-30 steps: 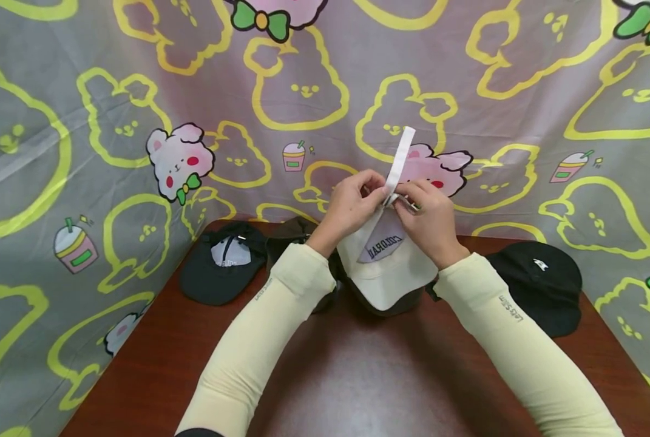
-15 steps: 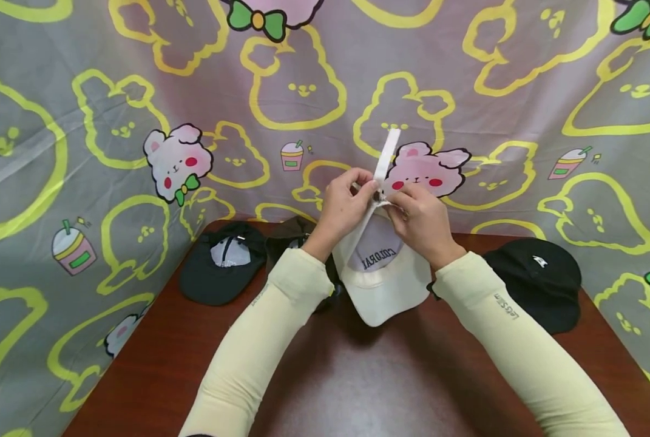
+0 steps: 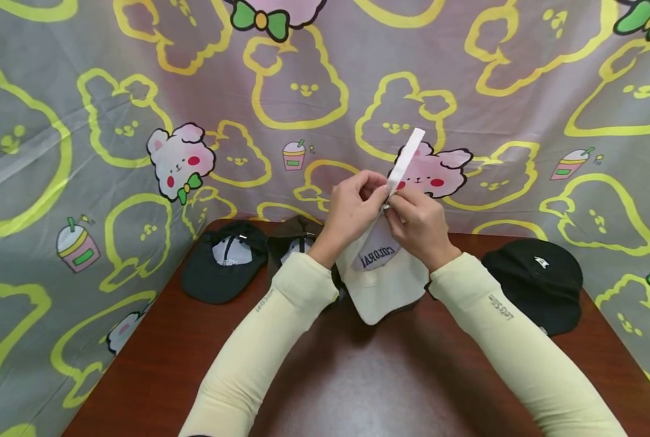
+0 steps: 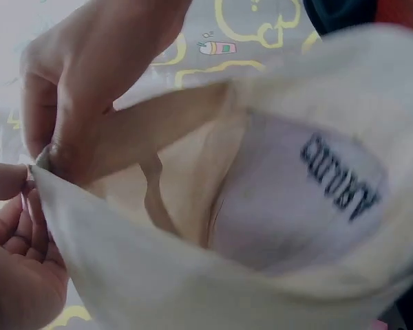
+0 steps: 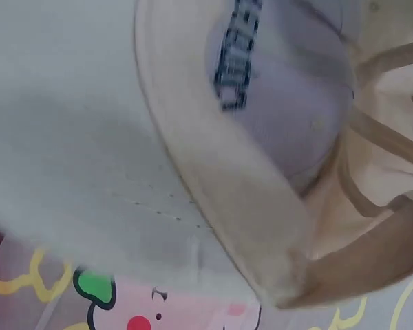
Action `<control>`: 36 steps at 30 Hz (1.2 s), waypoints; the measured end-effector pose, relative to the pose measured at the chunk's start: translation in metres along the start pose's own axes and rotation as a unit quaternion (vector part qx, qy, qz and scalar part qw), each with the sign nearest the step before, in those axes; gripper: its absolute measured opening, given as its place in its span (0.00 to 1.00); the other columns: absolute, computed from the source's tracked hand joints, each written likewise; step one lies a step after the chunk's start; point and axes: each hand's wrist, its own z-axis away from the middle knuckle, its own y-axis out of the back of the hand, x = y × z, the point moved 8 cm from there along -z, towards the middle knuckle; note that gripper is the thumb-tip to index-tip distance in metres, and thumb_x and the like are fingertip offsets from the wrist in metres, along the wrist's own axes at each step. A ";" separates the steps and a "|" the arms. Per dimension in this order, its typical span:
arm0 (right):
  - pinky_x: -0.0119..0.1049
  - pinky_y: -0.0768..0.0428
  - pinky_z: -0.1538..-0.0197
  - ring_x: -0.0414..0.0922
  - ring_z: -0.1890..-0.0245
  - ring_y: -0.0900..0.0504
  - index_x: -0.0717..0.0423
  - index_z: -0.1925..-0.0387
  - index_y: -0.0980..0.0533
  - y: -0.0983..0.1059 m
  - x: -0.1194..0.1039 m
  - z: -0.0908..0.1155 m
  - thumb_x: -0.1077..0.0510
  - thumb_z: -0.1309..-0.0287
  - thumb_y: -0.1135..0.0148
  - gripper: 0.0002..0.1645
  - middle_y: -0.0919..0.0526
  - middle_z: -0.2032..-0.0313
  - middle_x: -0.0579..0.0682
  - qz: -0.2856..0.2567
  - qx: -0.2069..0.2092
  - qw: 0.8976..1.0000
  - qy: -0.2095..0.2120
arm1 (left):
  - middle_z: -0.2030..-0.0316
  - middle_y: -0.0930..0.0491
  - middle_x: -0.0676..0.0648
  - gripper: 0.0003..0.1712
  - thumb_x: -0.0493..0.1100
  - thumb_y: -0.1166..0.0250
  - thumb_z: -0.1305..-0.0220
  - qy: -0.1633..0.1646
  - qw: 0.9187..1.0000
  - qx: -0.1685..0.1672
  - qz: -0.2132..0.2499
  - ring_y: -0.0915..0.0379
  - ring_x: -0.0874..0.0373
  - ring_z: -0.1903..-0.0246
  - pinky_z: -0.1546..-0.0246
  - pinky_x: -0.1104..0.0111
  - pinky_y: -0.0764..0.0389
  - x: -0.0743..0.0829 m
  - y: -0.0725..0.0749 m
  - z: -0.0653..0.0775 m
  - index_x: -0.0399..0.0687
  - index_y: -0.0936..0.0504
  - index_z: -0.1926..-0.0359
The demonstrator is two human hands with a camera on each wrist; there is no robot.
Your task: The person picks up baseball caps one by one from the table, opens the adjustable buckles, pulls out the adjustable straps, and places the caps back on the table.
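Observation:
A cream-white baseball cap (image 3: 382,291) hangs from both hands above the back of the table, brim downward and inside facing me. Its lilac lining patch (image 4: 303,199) bears dark lettering. From the joined fingertips a long white strap (image 3: 408,159) sticks up, leaning right. My left hand (image 3: 354,206) pinches the strap at its base between thumb and fingers. Close against it, my right hand (image 3: 420,224) pinches the cap's rear strap area. Fingers hide the buckle region in the head view. In the right wrist view, the inner sweatband (image 5: 193,151) and brim fill most of the picture.
A dark cap (image 3: 218,282) lies at the table's left. Beside it, a brown cap (image 3: 281,249) is partly covered by the left arm. At the right sits a black cap (image 3: 538,285) with a white emblem. A patterned curtain (image 3: 303,139) stands behind the brown table (image 3: 352,388).
The strap's free end swung left, then back right. The white cap's brim sits slightly lower and further left than a second ago. Both hands keep pinching, with the right fingers drawn closer to the left.

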 end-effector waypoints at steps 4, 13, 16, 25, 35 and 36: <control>0.44 0.20 0.71 0.51 0.75 0.20 0.64 0.74 0.18 0.005 0.004 0.001 0.69 0.47 0.40 0.05 0.19 0.75 0.57 -0.034 0.031 0.999 -0.018 | 0.64 0.18 0.47 0.08 0.41 0.37 0.35 -0.033 0.999 -0.009 -0.025 0.23 0.59 0.66 0.64 0.74 0.24 0.002 -0.004 0.007 0.44 0.19 0.56; 0.41 0.23 0.74 0.48 0.78 0.24 0.64 0.76 0.21 0.004 0.008 0.005 0.68 0.47 0.41 0.05 0.21 0.76 0.57 -0.015 0.002 0.999 -0.033 | 0.53 0.19 0.46 0.10 0.38 0.38 0.35 -0.135 0.976 -0.020 -0.170 0.22 0.55 0.53 0.52 0.65 0.20 0.010 -0.015 0.022 0.43 0.20 0.54; 0.44 0.18 0.70 0.50 0.76 0.21 0.64 0.71 0.19 0.002 0.008 0.008 0.68 0.44 0.39 0.04 0.20 0.75 0.57 -0.003 -0.020 0.999 -0.032 | 0.53 0.18 0.45 0.08 0.36 0.39 0.33 -0.140 0.975 -0.004 -0.170 0.20 0.56 0.53 0.50 0.67 0.19 0.009 -0.016 0.024 0.42 0.19 0.55; 0.41 0.19 0.73 0.47 0.79 0.22 0.63 0.72 0.20 0.003 0.003 0.009 0.65 0.44 0.40 0.05 0.18 0.76 0.56 -0.006 -0.018 1.000 -0.008 | 0.59 0.15 0.44 0.06 0.36 0.39 0.32 -0.167 0.974 0.044 -0.147 0.18 0.57 0.60 0.57 0.72 0.18 0.012 -0.012 0.031 0.40 0.16 0.59; 0.46 0.18 0.67 0.52 0.75 0.18 0.63 0.74 0.20 0.002 0.017 0.010 0.66 0.43 0.40 0.07 0.17 0.75 0.58 -0.010 -0.029 0.997 -0.072 | 0.61 0.15 0.46 0.06 0.36 0.37 0.34 -0.140 0.975 0.049 -0.166 0.20 0.59 0.66 0.64 0.73 0.20 0.002 -0.012 0.032 0.41 0.16 0.58; 0.46 0.18 0.68 0.51 0.75 0.19 0.63 0.74 0.20 0.002 0.017 0.011 0.66 0.43 0.40 0.06 0.17 0.75 0.58 -0.008 -0.038 0.997 -0.073 | 0.61 0.15 0.46 0.06 0.36 0.38 0.34 -0.137 0.974 0.048 -0.172 0.20 0.59 0.65 0.63 0.73 0.20 0.001 -0.013 0.031 0.41 0.16 0.58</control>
